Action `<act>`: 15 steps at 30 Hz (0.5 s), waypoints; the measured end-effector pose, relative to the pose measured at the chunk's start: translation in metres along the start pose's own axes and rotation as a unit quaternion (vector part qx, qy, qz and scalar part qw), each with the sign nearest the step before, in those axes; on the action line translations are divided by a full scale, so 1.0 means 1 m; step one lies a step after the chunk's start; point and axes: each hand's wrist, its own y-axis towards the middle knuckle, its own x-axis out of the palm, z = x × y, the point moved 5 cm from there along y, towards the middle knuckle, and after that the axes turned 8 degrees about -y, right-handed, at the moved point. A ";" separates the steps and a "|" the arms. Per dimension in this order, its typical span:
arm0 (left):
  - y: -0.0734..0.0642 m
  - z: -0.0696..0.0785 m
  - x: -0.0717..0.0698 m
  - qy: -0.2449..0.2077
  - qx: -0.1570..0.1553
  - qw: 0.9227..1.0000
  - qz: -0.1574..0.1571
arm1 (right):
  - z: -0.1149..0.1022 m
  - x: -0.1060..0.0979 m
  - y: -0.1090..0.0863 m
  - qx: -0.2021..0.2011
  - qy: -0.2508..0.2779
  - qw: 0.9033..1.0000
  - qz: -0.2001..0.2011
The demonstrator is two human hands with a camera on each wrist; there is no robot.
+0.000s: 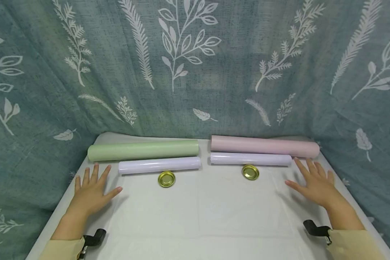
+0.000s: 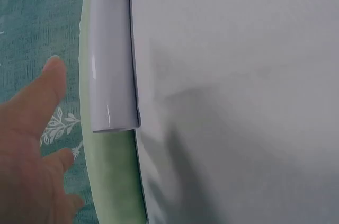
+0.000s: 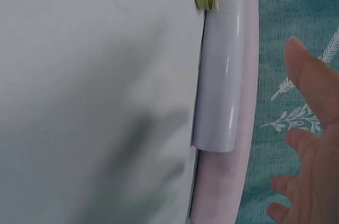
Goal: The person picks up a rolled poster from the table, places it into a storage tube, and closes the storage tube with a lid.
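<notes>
My left hand (image 1: 89,193), fingers spread and holding nothing, hovers over the left side of the table. Nearest to it are a green tube (image 1: 143,150) and, in front of that, a shorter pale lilac tube (image 1: 159,165). A small round gold lid (image 1: 166,179) lies before the lilac tube. On the other side my right hand (image 1: 318,186) is likewise spread and bare, close to the ends of a pink tube (image 1: 263,145) and a second lilac tube (image 1: 250,159). Another gold lid (image 1: 250,172) lies before these. Both wrist views show spread fingers apart from the tubes.
A white cloth (image 1: 198,216) covers the table. Behind it and along both sides hangs a blue-green curtain (image 1: 234,104) with white leaf prints. Black wrist mounts (image 1: 95,237) stick out at the sleeves.
</notes>
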 end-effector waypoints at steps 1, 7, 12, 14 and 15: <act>0.001 0.002 0.000 -0.001 0.001 1.000 0.000 | -0.002 0.000 0.001 -0.003 0.000 1.000 0.002; 0.008 0.011 -0.001 -0.003 0.015 1.000 0.003 | -0.013 -0.003 0.008 -0.015 0.006 1.000 0.013; 0.015 0.021 0.000 -0.005 0.033 0.999 0.009 | -0.023 -0.005 0.015 -0.024 0.007 1.000 0.018; 0.019 0.025 0.000 -0.005 0.039 0.999 0.010 | -0.027 -0.006 0.018 -0.028 0.004 0.999 0.016; 0.021 0.026 0.000 -0.006 0.041 0.999 0.011 | -0.029 -0.007 0.020 -0.030 0.003 0.999 0.016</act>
